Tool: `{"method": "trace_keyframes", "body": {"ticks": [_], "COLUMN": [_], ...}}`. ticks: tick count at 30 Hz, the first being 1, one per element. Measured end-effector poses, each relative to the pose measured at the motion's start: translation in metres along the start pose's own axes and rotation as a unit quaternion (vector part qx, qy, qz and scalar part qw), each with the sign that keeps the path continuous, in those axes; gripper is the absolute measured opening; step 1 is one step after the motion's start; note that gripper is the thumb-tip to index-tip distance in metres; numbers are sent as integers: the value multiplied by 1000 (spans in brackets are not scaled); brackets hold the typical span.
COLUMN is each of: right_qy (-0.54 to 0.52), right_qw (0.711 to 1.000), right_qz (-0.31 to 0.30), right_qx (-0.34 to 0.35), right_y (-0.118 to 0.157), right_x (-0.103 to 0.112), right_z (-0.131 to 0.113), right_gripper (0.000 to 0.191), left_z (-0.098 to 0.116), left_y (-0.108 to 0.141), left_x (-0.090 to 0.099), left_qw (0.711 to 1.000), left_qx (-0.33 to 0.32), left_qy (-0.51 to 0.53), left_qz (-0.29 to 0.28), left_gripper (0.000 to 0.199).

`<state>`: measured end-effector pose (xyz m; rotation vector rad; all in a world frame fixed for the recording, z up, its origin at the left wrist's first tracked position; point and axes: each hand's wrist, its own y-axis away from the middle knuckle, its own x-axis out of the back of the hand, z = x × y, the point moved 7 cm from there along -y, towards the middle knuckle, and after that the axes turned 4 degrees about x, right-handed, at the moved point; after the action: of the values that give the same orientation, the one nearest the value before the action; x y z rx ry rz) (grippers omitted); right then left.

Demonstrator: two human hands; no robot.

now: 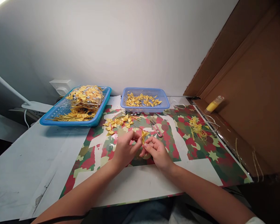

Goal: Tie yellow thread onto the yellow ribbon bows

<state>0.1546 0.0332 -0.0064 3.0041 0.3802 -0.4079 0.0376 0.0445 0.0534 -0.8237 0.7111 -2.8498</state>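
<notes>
At the near edge, a smooth white sheet (pixel 135 180) overlies glossy paper (pixel 214 169) patterned in red, green and cream blotches and stars. Above it, the left hand (pixel 126 148) has thumb and forefinger brought together on a thin, springy strand (pixel 138 127) that arches in a loop. The right hand (pixel 159 153) pinches with thumb and forefinger, the other fingers curled under. The bow (pixel 144 133), shiny yellow ribbon with pointed ends, lies between the two sets of fingertips: just right of the left ones, and standing above the right ones, which nip its lower end. Whether the left fingertips also grip the ribbon, I cannot tell.

Just beyond lie slim pink-handled snips (pixel 156 128), points away; left of them, loose satin bows (pixel 118 122) with stiff gold stems. To the right is a frizzy tangle of yellow thread (pixel 197 128).

Farther off, round silvery beads (pixel 135 114) sit before a perforated plastic basket (pixel 146 109) of bows. Left, a blue basket (pixel 105 107) carries a crinkled clear bag (pixel 85 95) of bows and beads. A matt pale wall (pixel 140 46) stands behind.
</notes>
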Motion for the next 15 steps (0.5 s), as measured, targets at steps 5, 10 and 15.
{"method": "trace_keyframes", "body": {"ticks": [5,10,15], "right_qy": [-16,-35,-44], "right_qw": [1000,999,999], "right_qz": [-1,8,24], "right_qx": [-6,-12,-8], "right_y": [1,1,-2], "right_x": [-1,-1,2], "right_z": [1,4,6], "right_gripper": [37,39,40], "left_z": [4,3,5], "left_y": [2,5,8], "left_x": [2,0,-5], "left_qw": [999,998,998], "left_qx": [-33,-44,-64], "left_qy": [-5,-20,-14], "left_qz": [21,31,7], "left_gripper": [19,19,21]}}
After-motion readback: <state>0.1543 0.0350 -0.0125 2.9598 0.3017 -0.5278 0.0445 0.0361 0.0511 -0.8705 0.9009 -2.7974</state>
